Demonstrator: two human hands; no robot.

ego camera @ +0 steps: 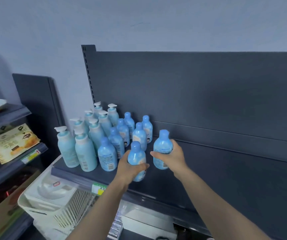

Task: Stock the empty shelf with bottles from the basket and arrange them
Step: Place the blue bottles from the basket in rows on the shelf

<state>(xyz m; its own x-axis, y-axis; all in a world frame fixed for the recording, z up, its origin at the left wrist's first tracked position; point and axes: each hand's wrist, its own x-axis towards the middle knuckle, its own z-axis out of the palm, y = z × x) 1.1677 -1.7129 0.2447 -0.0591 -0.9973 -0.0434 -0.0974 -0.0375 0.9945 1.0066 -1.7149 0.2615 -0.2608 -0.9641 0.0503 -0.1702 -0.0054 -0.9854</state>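
Seven pump bottles (85, 154) standing, eight capped bottles (106, 155) showing, two of them sitting in two hands (171, 155), one basket (52, 207) sitting below

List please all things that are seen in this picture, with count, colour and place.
Pump bottles: eight, pale teal, white pumps, shelf left.
Cap bottles: eight, blue; six standing mid-shelf, two in the hands.
Shelf: one, dark grey, right part bare.
Basket: one, cream, below shelf left.
Price tag: one, green-white, shelf edge.
Packets: yellow, count unclear, far-left rack.
Left hand: grips front bottle.
Right hand: grips bottle beside it.
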